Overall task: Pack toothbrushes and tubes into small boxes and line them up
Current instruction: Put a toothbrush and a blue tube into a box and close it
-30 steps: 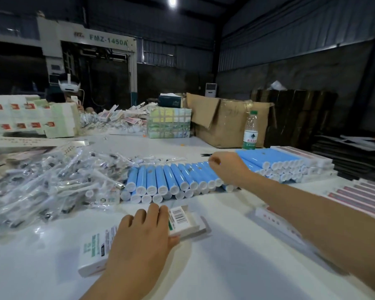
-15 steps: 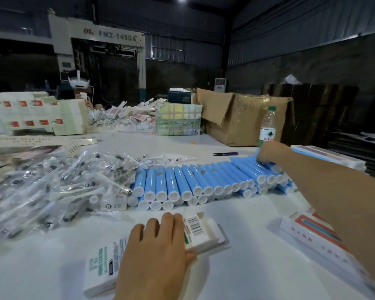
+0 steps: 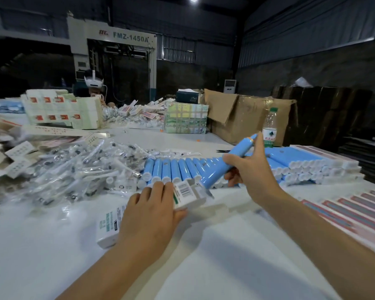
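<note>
While I look through the head camera, I see the left hand (image 3: pixel 148 215) in the lower middle of the frame. It lies flat on a small white box (image 3: pixel 152 213) that rests on the white table (image 3: pixel 225 256). Its fingers are almost straight and press on top of the box, and the thumb sits at the near edge, so I call it a flat pressing hold and not a closed grip. The open end of the box, with a barcode label, points toward the upper right, and its flap stands open.

The right hand (image 3: pixel 250 176) is in the middle right of the frame. Its fingers and thumb are curled round a blue tube (image 3: pixel 223 167) and pinch it about the middle. The tube is tilted: its lower end is at the open mouth of the box, and its upper end points to the upper right. I cannot tell if the lower end is already inside the box.

Behind the hands, in the centre of the frame, a row of blue tubes (image 3: pixel 171 169) lies side by side with white caps toward me. It goes on to the right into a stack of tubes (image 3: pixel 312 163). At the left lies a heap of toothbrushes in clear wrappers (image 3: pixel 63 169). At the lower right edge, red and white flat cartons (image 3: pixel 355 211) lie side by side. Farther back, at the upper right of the table, stand a water bottle (image 3: pixel 270 128) and a brown cardboard box (image 3: pixel 243 118).
</note>
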### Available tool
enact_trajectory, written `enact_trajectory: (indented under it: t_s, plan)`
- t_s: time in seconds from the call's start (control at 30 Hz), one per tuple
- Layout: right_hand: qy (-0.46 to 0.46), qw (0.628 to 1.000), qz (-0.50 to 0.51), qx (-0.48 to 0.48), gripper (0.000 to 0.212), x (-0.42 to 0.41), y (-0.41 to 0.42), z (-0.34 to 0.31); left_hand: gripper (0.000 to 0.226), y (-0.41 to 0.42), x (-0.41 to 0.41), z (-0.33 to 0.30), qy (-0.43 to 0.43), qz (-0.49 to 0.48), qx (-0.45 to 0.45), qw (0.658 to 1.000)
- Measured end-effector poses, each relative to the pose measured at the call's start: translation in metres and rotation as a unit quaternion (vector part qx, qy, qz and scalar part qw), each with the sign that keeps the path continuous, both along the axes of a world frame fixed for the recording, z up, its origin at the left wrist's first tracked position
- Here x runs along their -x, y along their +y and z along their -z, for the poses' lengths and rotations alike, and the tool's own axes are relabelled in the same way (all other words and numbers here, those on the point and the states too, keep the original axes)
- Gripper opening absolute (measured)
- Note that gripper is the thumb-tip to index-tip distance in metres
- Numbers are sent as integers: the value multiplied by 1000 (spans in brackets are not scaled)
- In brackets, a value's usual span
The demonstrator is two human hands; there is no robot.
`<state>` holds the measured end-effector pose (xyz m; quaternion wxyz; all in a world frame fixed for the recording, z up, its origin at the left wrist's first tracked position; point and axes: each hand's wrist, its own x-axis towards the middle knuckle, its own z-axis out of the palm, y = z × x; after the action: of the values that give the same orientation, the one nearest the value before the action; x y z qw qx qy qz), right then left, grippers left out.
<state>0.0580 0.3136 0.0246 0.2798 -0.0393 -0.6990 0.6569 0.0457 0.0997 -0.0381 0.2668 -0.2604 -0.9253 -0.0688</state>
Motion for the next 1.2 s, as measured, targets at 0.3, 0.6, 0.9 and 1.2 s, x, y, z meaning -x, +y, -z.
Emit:
enact_trajectory:
  t_s: [0.3, 0.6, 0.9, 1.2]
  plan:
    - [16, 988, 39, 146, 63, -17, -24, 49, 68, -5, -9, 5, -4, -14, -9, 1000]
    - [-13, 993, 11, -119, 39, -23, -46, 63, 69, -6, -7, 5, -20, -31, -11, 999]
    - [-33, 990, 35, -130, 29, -25, -34, 58, 61, -4, -11, 9, -51, -7, 54, 997]
    - [-45, 923, -34, -381, 13, 21, -85, 17, 56, -3, -23, 7, -77, 23, 95, 992]
